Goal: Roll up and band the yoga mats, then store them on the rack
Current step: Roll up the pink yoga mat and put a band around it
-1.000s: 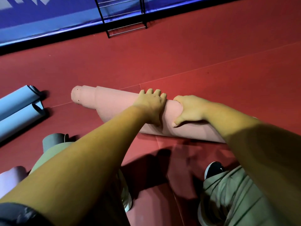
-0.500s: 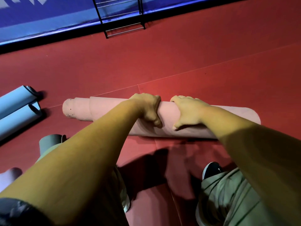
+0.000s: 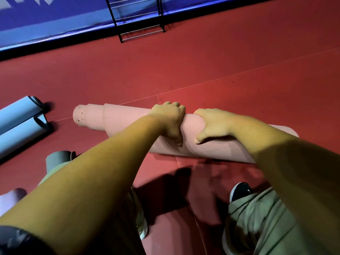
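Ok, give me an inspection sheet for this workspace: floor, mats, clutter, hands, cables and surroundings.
Surface: red padded floor, seams visible.
Job's things: pink mat rolled and lying on the floor, inner layers poking out at its left end, no band seen. Blue rolled mats, two side by side at the left. Grey rolled mat by the left leg. Black rack at the wall, no mats on the visible part.
Clutter: pale roll at the lower left edge, partly cut off.
Hands: left hand and right hand side by side, both gripping the pink mat's middle.
Cables: nothing seen.
Surroundings: blue wall padding.
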